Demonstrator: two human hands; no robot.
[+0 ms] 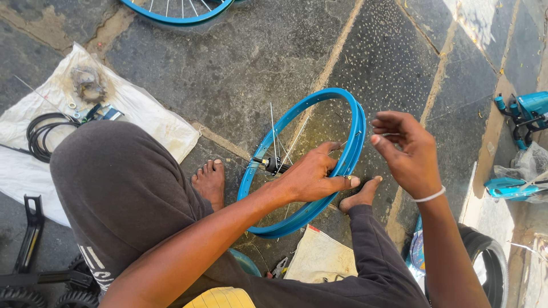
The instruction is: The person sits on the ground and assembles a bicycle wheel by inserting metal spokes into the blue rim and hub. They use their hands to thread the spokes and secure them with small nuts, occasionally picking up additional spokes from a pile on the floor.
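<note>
A clear plastic bag (528, 165) lies at the right edge on the stone floor, crumpled, holding blue parts; a small blue packet (105, 113) sits on the white cloth at upper left; no signs or screens.

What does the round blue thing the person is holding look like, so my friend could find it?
Start at the stone floor between the person's bare feet. The blue wheel rim stands there, gripped by the left hand, with the right hand beside it. Unlike the other blue wheel at the top edge, it has only a few thin spokes.
</note>
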